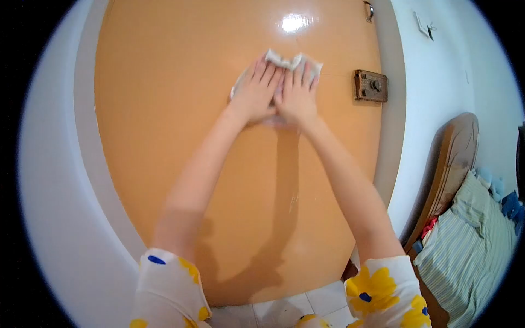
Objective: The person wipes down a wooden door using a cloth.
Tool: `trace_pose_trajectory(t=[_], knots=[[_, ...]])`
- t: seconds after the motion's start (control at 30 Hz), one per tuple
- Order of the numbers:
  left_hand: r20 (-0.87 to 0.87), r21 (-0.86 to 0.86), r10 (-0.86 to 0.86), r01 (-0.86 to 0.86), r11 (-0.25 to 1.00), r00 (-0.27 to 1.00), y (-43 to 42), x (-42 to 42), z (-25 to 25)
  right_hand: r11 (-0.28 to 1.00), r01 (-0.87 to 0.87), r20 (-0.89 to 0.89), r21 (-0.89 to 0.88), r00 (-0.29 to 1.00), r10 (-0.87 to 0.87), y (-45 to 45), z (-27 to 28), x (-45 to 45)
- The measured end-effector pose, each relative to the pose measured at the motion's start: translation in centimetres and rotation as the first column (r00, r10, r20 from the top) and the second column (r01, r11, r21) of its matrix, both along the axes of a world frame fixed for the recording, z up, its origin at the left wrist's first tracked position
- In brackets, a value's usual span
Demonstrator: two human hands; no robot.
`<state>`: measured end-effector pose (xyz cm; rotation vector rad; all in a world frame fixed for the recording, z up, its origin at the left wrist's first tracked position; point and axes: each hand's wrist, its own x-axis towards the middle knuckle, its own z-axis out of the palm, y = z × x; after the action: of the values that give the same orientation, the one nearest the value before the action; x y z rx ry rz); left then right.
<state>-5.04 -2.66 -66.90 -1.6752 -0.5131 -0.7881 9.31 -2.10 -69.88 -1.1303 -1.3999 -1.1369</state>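
Note:
Both hands press a pale, crumpled cloth against an orange-brown door. My left hand lies on the cloth's left part with its fingers stretched upward and slightly spread. Beside it, my right hand rests flat on the right part, fingers also pointing up. The thumbs are close together. Edges of the cloth show above the fingertips and at both sides; the rest is under the palms.
A brown metal lock sits at the door's right edge, with a small handle above. To the right stand a wooden headboard and a bed with a striped sheet. White floor tiles lie below.

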Motion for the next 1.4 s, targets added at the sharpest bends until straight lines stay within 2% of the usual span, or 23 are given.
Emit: trace_pose_trajectory(t=[0.07,0.17,0.27,0.4,0.5,0.57,0.6,0.77,0.83,0.97,1.07,1.13,1.17,1.2,1.27,1.33,1.4], knots=[[0.064,0.059,-0.059,0.055,0.997,0.996,1.4,1.3,4.3,0.999,0.002,-0.025,0.034,1.0,-0.001,0.2,5.1,1.3],[0.159,0.083,-0.083,0.071,0.994,0.984,2.2,2.9,7.6,0.997,0.016,-0.063,0.072,0.998,-0.011,1.0,9.3,2.3],[0.223,0.136,-0.107,0.078,0.988,0.969,3.9,3.5,6.9,0.98,-0.042,-0.052,0.195,0.997,0.053,2.2,8.9,2.6],[0.239,0.182,-0.131,0.088,0.979,0.962,3.5,3.7,3.9,0.968,-0.057,-0.006,0.245,0.998,0.06,2.5,6.3,2.9],[0.279,0.049,-0.003,-0.01,0.999,0.96,1.6,3.9,-0.2,0.964,-0.08,0.039,0.252,0.997,0.073,2.4,2.4,3.1],[0.295,0.047,-0.107,0.098,0.994,0.949,1.7,4.1,-4.3,0.974,-0.069,0.06,0.214,0.997,0.058,1.7,-2.0,3.0],[0.305,0.047,-0.157,0.15,0.988,0.939,2.0,4.1,-6.7,0.981,-0.098,0.056,0.168,0.994,0.09,1.1,-4.4,2.9],[0.234,-0.208,-0.053,0.103,0.973,0.971,1.4,4.9,-20.6,0.986,-0.138,0.005,-0.089,0.99,0.139,-1.5,-18.3,3.5],[0.179,-0.279,-0.02,0.07,0.958,0.984,1.5,5.3,-26.6,0.96,-0.038,0.014,-0.279,0.999,0.043,-2.5,-23.7,4.0],[0.105,-0.444,-0.035,0.079,0.893,0.994,0.9,5.3,-35.3,0.906,0.009,0.029,-0.424,1.0,0.004,-2.9,-33.5,4.7],[0.034,-0.465,0.054,-0.032,0.885,0.998,-0.3,4.9,-35.0,0.896,-0.071,-0.066,-0.438,0.997,0.046,-3.4,-34.3,3.9],[-0.041,-0.487,-0.048,0.022,0.873,0.998,-0.5,3.8,-32.3,0.902,-0.12,-0.119,-0.415,0.99,0.077,-4.1,-32.6,3.3],[-0.078,-0.496,-0.094,0.043,0.867,0.993,-0.1,3.2,-30.5,0.908,-0.125,-0.101,-0.4,0.991,0.092,-4.1,-30.8,3.5],[-0.053,-0.482,-0.237,0.183,0.857,0.97,0.8,2.8,-28.4,0.914,-0.131,-0.084,-0.385,0.991,0.106,-3.8,-28.7,3.9],[-0.039,-0.423,-0.277,0.235,0.875,0.96,2.5,2.4,-23.2,0.938,-0.152,-0.058,-0.312,0.988,0.141,-3.1,-24.0,4.6],[-0.057,-0.306,-0.206,0.179,0.935,0.977,0.6,2.1,-16.3,0.97,-0.136,-0.056,-0.201,0.99,0.127,-2.0,-18.1,5.1],[-0.019,-0.132,-0.201,0.197,0.971,0.979,1.2,3.3,-10.4,0.993,-0.096,-0.094,-0.075,0.992,0.088,-1.0,-11.7,5.5]])
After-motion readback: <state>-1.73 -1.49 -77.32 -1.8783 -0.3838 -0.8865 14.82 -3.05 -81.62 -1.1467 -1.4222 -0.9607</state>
